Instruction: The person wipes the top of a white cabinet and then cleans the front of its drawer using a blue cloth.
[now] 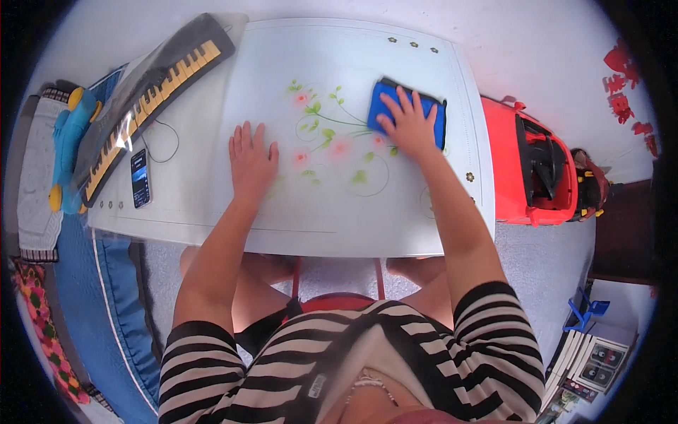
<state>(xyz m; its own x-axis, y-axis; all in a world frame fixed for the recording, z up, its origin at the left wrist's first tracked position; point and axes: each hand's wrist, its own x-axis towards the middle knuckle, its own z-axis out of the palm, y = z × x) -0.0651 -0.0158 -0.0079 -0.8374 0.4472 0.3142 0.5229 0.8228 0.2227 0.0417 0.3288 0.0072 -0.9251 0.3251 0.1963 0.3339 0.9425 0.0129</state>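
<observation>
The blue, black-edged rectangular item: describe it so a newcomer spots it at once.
Find the white flowered tabletop. On its right side, the person's bare right hand rests on the blue, black-edged rectangular item, the only object under a hand.

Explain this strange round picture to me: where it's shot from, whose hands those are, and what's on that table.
There is no robot here. A camera worn on a person's head looks down, and its fisheye lens bends straight edges. The hands are that person's own, bare. The left hand lies flat on the white table, which bears a flower pattern. The right hand rests, fingers spread, on a blue, black-edged piece, perhaps a cloth or pouch; neither hand grips anything. At the table's left are a piano-style keyboard and a phone.
</observation>
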